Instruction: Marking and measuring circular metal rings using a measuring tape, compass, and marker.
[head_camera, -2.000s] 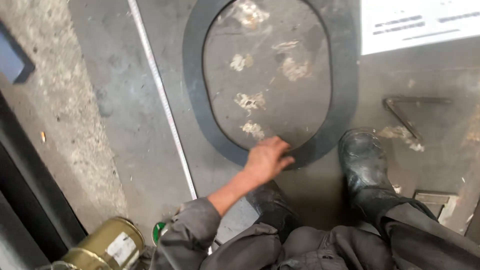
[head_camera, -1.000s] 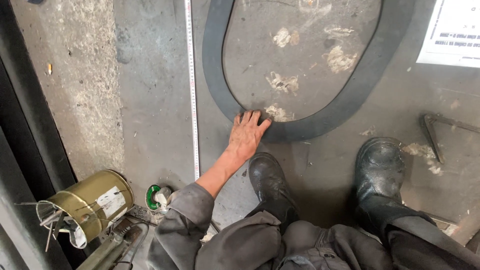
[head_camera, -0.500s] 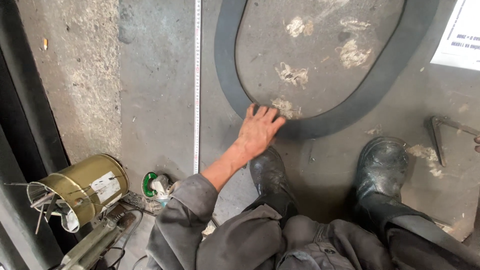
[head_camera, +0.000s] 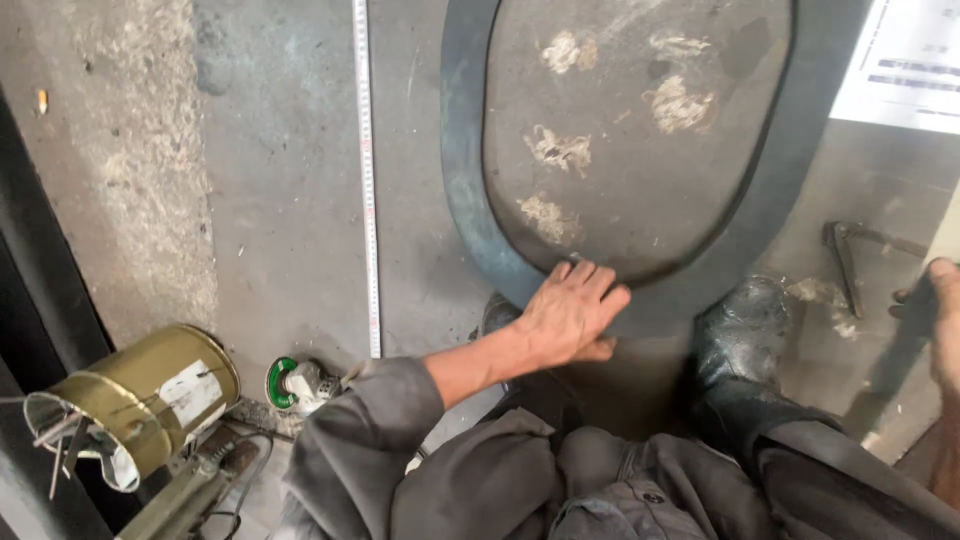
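Rubber oval ring (head_camera: 470, 200): left hand (head_camera: 572, 312) pressed flat, fingers spread; right hand (head_camera: 945, 320) unclear.

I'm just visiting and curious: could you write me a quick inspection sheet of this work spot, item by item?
Surface: grey concrete floor, stained, with pale patches inside the ring.
Job's things: wide black rubber ring lying flat on the floor, oval in outline.
Clutter: brass-coloured can on its side with thin rods in its mouth; green-capped tool; metal angle piece; white sheet.
Hands: left hand pressed flat on the ring's near edge; right hand only partly in view at the frame's right edge, grip cannot be told.
Cables: thin dark cord beside the can.
Surroundings: measuring tape stretched along the floor; black boots; grey work clothes.
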